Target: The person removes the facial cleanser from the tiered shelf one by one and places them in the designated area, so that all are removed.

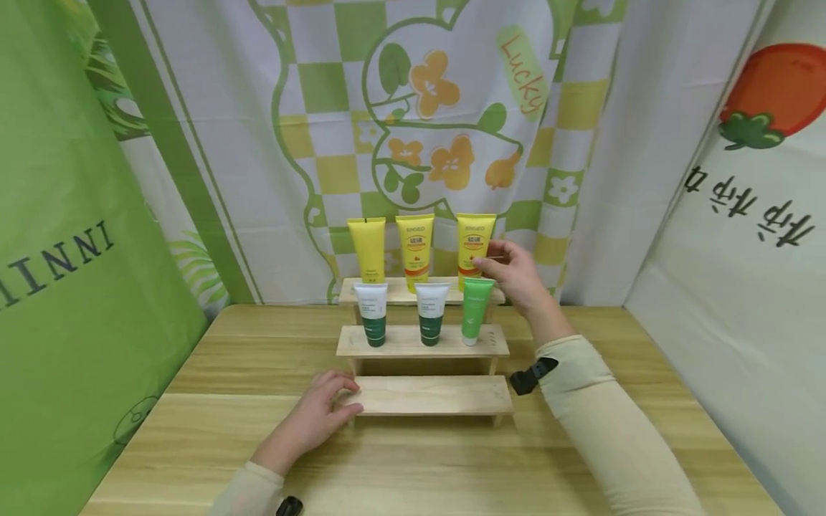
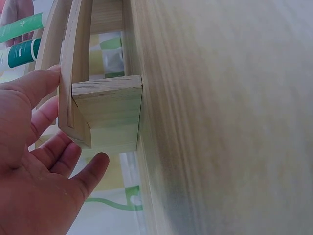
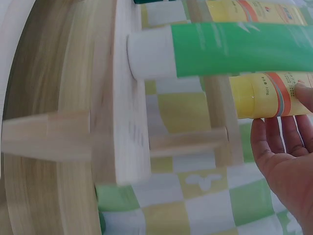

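Note:
A three-step wooden display stand (image 1: 426, 394) stands on the table. My left hand (image 1: 319, 405) holds the left end of its lowest step, with the thumb at the front edge and fingers curled around the end. On the top step, at the right, my right hand (image 1: 519, 279) grips an upright yellow squeeze tube (image 1: 474, 240), thumb on its front and fingers behind. Two more yellow tubes, a middle one (image 1: 416, 247) and a left one (image 1: 369, 247) with a plainer face, share that step. Below stand two white-and-green tubes (image 1: 372, 308) and a green tube (image 3: 234, 49) with a white cap.
The wooden table (image 1: 258, 351) extends around the stand. Behind it hangs a patterned curtain (image 1: 329, 122), with a green cloth (image 1: 58, 287) at left and a white printed cloth (image 1: 742, 287) at right. A black band (image 1: 534, 376) is on the right wrist.

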Motion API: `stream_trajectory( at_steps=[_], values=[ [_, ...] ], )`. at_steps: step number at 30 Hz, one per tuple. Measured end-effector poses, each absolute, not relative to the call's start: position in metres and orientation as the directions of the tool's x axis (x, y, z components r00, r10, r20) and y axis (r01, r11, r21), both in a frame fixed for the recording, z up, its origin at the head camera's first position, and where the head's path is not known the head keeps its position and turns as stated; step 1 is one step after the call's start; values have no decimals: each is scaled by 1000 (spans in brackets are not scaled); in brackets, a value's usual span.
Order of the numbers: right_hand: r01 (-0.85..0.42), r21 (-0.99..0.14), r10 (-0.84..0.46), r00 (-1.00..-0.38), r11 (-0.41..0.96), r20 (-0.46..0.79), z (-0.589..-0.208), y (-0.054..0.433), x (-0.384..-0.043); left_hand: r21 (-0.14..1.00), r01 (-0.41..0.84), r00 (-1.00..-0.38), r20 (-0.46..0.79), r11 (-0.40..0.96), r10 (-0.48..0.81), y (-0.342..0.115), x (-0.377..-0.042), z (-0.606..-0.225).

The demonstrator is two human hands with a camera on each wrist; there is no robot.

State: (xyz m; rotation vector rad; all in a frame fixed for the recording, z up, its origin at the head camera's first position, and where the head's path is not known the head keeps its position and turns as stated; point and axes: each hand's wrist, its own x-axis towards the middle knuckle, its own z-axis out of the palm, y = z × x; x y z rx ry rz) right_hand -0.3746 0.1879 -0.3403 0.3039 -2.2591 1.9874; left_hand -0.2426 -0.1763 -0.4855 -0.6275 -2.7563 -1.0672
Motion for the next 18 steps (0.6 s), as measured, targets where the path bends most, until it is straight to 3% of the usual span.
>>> stream_trajectory(
  at_steps=[18],
  values=[
    [-269, -962, 82, -961, -34, 266, -337, 280, -339, 612, 422, -905, 246, 669, 346, -177, -244, -485]
  ],
)
